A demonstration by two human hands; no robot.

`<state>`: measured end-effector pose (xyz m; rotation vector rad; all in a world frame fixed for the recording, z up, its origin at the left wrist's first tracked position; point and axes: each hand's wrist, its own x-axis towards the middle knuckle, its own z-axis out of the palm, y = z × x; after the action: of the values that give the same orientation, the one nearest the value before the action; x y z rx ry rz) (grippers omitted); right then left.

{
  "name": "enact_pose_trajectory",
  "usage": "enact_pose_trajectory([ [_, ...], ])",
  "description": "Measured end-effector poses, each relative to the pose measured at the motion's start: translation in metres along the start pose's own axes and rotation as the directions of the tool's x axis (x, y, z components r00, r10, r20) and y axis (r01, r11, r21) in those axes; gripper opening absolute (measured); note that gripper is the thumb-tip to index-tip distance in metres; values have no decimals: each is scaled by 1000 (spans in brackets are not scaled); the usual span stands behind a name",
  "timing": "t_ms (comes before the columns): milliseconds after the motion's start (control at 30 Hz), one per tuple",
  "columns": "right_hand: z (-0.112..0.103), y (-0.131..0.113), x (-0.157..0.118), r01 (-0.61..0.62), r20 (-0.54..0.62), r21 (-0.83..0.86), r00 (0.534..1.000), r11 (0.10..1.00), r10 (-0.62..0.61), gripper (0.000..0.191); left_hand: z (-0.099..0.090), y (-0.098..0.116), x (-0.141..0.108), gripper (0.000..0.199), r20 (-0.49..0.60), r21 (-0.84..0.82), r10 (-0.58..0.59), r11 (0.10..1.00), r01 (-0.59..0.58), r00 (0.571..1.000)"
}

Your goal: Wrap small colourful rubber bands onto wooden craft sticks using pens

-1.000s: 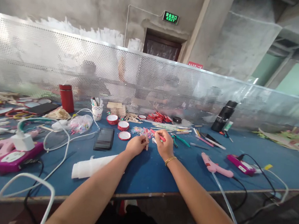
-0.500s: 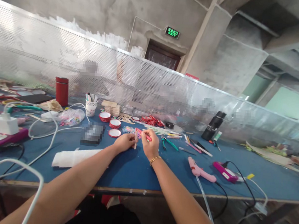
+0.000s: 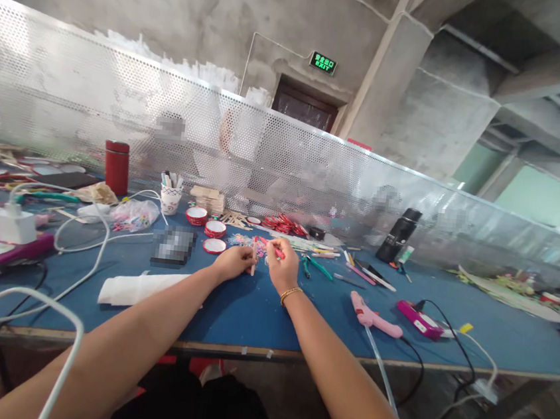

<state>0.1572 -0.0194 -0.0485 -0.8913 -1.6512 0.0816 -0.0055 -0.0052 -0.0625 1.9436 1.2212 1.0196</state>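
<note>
Between the fingers of my left hand (image 3: 234, 264) a narrow wooden craft stick (image 3: 252, 268) stands upright, its upper part reddish. My right hand (image 3: 282, 267), with a gold bracelet at the wrist, grips a red pen (image 3: 280, 253) close to the stick's right side. Whether the pen's tip touches the stick is too small to tell. Just behind both hands lies a scatter of small coloured pieces (image 3: 239, 240). Green-handled pliers (image 3: 320, 268) rest to the right of my right hand.
Round red-rimmed tins (image 3: 215, 229), a cup of pens (image 3: 170, 199) and a red flask (image 3: 116, 167) stand left of centre. A white roll (image 3: 124, 290) lies by my left forearm. On the right are a pink glue gun (image 3: 373, 318), a purple power strip (image 3: 419, 319) and a black bottle (image 3: 398, 236).
The red pen has shifted slightly right, away from the stick's top, which shows more red. Both hands keep their grip. Another person's hand at the far right edge has gone from view.
</note>
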Motion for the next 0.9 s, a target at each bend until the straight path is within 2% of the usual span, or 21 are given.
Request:
enact_pose_trajectory([
  [233,2,0,-1,26,25,2,999,1000,-26,21,-1,8,-5,17,-11,-15,-12,1000,12,1000],
  [400,1,1,0,16,-6,-9,1000,1000,-16,21,0,3,-2,15,-10,-6,-1,1000,0,1000],
  [900,1,-3,-1,41,10,-1,999,999,-41,20,-1,2,-1,15,-8,35,16,999,-16,1000],
])
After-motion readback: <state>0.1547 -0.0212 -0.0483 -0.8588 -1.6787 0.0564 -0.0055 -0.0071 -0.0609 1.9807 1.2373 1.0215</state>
